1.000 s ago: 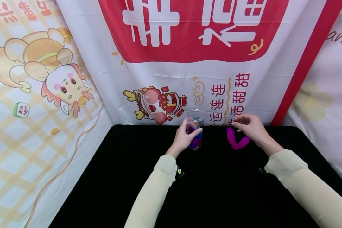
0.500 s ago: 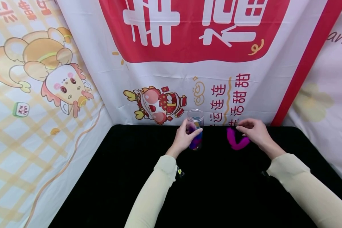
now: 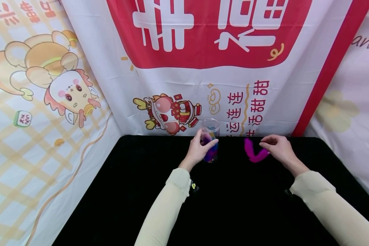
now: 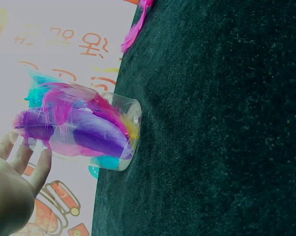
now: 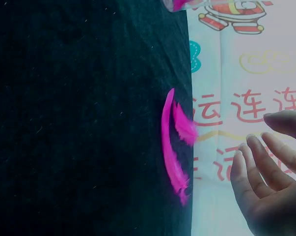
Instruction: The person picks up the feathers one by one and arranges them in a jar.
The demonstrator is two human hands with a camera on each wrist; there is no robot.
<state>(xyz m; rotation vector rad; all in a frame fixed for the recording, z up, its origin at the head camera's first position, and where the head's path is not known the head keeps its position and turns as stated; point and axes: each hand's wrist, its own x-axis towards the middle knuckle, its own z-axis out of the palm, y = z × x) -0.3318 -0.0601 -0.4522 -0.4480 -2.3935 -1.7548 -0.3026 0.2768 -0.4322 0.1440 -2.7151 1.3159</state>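
My left hand [image 3: 198, 147] grips a clear jar [image 3: 211, 127] that stands upright near the table's back edge. Packed inside the jar are feathers [image 4: 96, 125] in purple, pink, turquoise and yellow. To the right of the jar, two magenta feathers lie on the black cloth in a V shape, a longer feather [image 5: 168, 142] and a shorter feather [image 5: 184, 127]. My right hand [image 3: 278, 147] hovers just right of these feathers. Its fingers are loosely bent with a gap to the thumb, and the right wrist view shows nothing held and the feathers apart from it.
A black cloth-covered table [image 3: 240, 205] spreads out in front of me. Directly behind its back edge hangs a printed white and red curtain [image 3: 203, 78]. A patterned curtain [image 3: 27, 153] closes off the left side, and a pale curtain [image 3: 350, 136] the right.
My right hand has moved right and slightly nearer to me, away from the V of magenta feathers, which lies where it was. The left hand and the jar have stayed in place.
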